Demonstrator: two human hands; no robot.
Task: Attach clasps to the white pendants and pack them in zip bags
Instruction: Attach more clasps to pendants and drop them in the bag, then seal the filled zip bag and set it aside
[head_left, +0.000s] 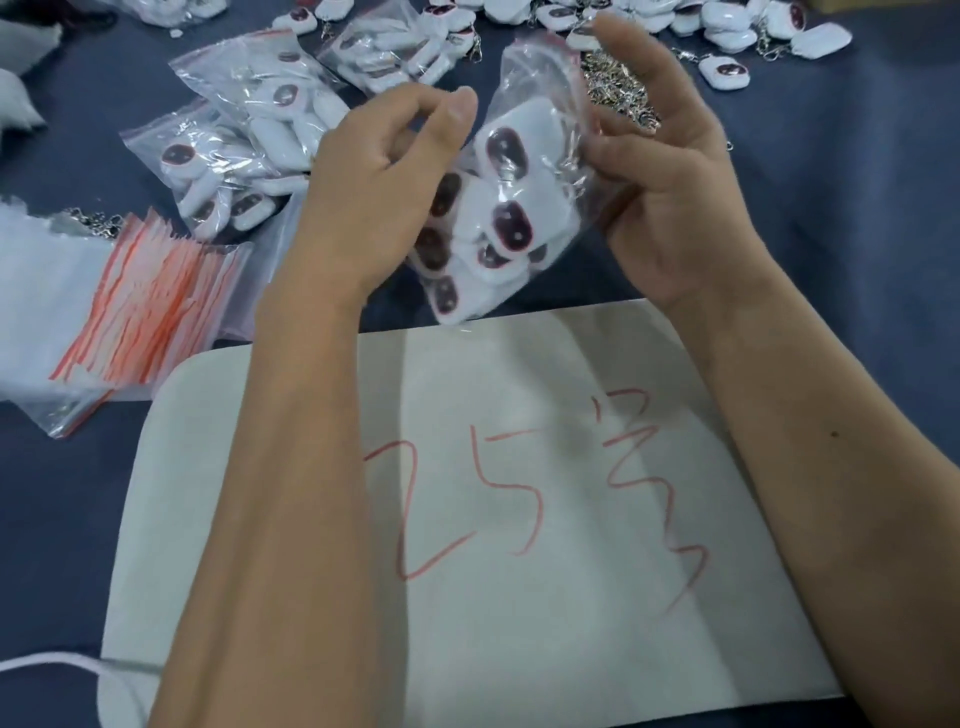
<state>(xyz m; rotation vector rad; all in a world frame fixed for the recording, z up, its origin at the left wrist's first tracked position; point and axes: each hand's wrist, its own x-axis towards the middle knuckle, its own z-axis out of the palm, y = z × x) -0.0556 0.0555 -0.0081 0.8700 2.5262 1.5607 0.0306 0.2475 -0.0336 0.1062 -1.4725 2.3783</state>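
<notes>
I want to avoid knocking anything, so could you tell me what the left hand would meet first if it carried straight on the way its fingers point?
Probably the filled zip bag that the right hand holds; the left hand points right at it, though depth is unclear.

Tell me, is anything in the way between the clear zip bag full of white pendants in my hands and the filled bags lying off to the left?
Nothing visible blocks it. The clear pendant-filled zip bag is held above the table between the left hand and right hand; the filled bags lie left, past the left hand.
</notes>
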